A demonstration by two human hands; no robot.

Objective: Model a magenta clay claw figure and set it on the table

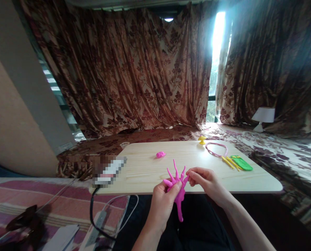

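Observation:
My left hand (162,198) is closed around a bright pink piece of modelling clay (180,197), thumb pressed on its front. Several thin pointed prongs fan out from the top of the clay, and a longer tail hangs below over my lap. With fingertips pinched together, my right hand (203,177) grips the prong at the clay's right side. Both hands are above the near edge of the pale wooden table (142,174). Farther back on the tabletop sits a small separate lump of pink clay (160,154).
Toward the table's right lie yellow sticks (227,162), a green flat piece (242,163), a pink ring-shaped band (207,149) and a yellow mushroom-shaped object (202,139). A blurred-out item (110,170) rests at the left edge. Below it are cables and a power strip (98,223).

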